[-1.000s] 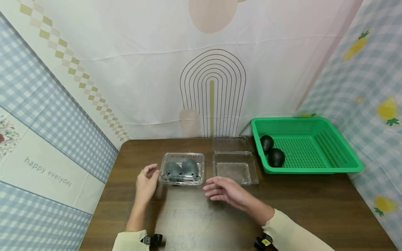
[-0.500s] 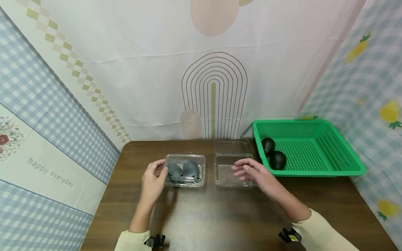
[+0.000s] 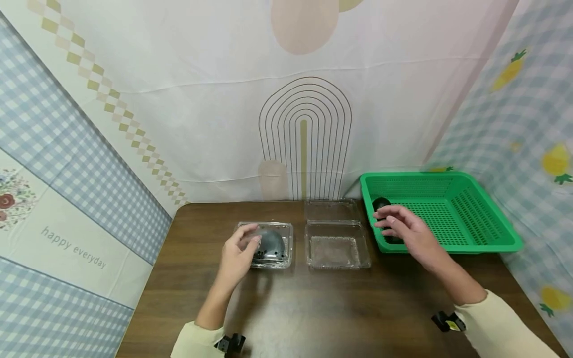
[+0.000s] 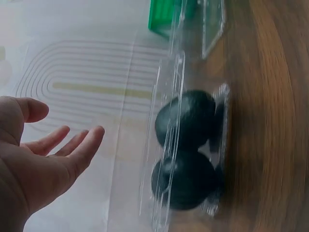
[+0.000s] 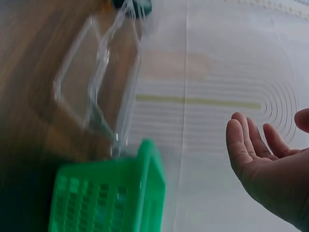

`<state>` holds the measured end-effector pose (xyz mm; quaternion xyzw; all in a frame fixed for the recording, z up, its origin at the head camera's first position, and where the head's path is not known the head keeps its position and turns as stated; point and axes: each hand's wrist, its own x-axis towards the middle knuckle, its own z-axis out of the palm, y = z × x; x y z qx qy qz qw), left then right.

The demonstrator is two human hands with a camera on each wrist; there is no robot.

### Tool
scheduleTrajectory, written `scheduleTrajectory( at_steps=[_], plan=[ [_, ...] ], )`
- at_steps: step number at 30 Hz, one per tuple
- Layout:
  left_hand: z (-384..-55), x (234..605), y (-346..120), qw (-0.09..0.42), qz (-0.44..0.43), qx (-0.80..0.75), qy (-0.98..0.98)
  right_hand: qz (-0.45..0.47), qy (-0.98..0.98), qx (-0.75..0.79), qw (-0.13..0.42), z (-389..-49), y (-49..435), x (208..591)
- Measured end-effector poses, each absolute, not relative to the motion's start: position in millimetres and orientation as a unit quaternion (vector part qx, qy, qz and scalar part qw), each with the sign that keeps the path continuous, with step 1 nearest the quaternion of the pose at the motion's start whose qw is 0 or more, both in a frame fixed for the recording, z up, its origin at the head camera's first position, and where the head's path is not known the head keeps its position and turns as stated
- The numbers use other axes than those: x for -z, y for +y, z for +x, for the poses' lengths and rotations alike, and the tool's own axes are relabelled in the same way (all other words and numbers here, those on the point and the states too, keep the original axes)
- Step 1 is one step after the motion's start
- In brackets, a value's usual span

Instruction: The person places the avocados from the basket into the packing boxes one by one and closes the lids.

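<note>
A clear plastic clamshell box (image 3: 288, 233) with its lid down stands left of centre, holding two dark avocados (image 4: 186, 118). Over its left part hovers my left hand (image 3: 237, 254), fingers loosely bent around nothing; it hides one avocado in the head view. The left wrist view shows that hand apart from the lid. My right hand (image 3: 414, 233) is above the left end of a green basket (image 3: 490, 246), fingers relaxed and holding nothing. Beneath it, one dark avocado (image 3: 381, 203) shows in the basket, and another is mostly covered by the hand.
Between the box and the basket lies a second clear clamshell (image 3: 337, 264), its lid folded back toward the wall and no fruit inside. A patterned cloth (image 3: 215, 124) hangs behind the brown wooden table (image 3: 313, 313). Another cloth borders the right side.
My right hand has moved right, from beside the filled clamshell across the second one to above the basket. My left hand has shifted right, from the filled box's left side to over it.
</note>
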<state>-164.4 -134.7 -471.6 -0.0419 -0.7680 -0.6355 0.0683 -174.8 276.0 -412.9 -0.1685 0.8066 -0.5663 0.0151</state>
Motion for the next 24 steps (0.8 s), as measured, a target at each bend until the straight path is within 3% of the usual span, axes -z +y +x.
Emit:
scheduleTrajectory(
  at_steps=[6,13,24],
  plan=[
    [-171.1,476.4,-115.7,-0.022,-0.051,0.706,-0.706,-0.151,0.829,0.538,-0.009,-183.8,301.5,409.3],
    [-176.5,484.0,-93.4,-0.097,-0.05,0.706,-0.7,-0.101,0.86,0.501,0.007,-196.4,329.4,410.7],
    [-179.0,487.4,-68.3,-0.158,-0.065,0.662,-0.73,-0.034,0.882,0.446,0.147,-235.8,355.3,418.8]
  ],
)
